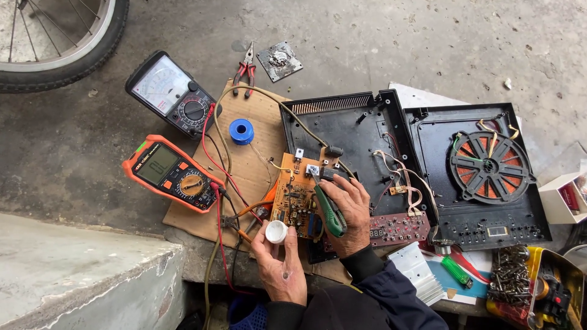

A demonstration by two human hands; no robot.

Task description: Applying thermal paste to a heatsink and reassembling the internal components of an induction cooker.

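Head view: induction cooker (pixel 428 159) already split open, base shell and coil half lying side by side on the concrete floor, coil (pixel 489 166) exposed. Orange circuit board (pixel 298 195) pulled out onto the right edge of the cardboard sheet (pixel 244 165), wires trailing. Right hand (pixel 348 211) closed round a green-handled tool (pixel 328 208), tip down on the board's top edge. Left hand (pixel 279 260) pinching a small white cap-like tub (pixel 276 231) near the board's bottom corner. Two multimeters (pixel 171 174) out, leads run over. Reassembly all left to do.

Hard to call: exact tool type, tub contents, what the tip touches. Box of screws (pixel 510 275) cut off at the frame's right edge.
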